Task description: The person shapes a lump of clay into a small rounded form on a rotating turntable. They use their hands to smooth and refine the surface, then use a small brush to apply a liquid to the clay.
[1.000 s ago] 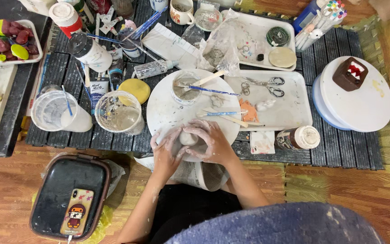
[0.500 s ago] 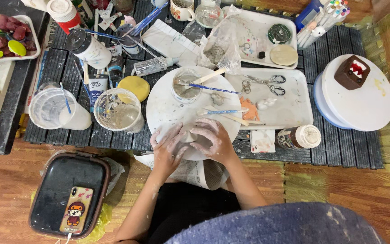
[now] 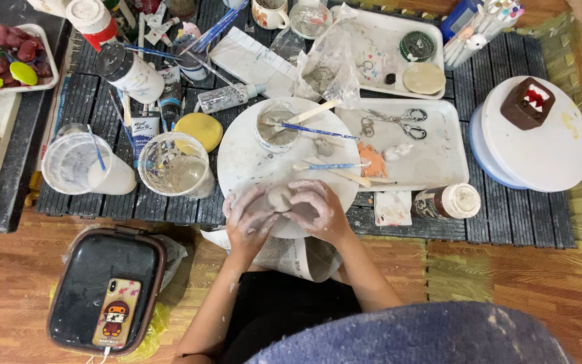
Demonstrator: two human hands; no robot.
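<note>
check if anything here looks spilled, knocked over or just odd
Nothing looks spilled. The small paint bottle lies on its side among the brushes, and a phone rests on a dark case on the floor. Both hands, left hand and right hand, are smeared white around a clay lump.

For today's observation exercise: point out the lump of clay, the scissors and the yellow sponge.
lump of clay (image 3: 279, 199), head view, its pale top between the hands
scissors (image 3: 395, 123), head view, near the pivot
yellow sponge (image 3: 199, 130), head view, middle of its top

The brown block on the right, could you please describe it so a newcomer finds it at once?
Look to the white round turntable at the right end of the dark slatted mat. The brown block sits alone on its far side, marked by a red-and-white toothed mouth.
</note>
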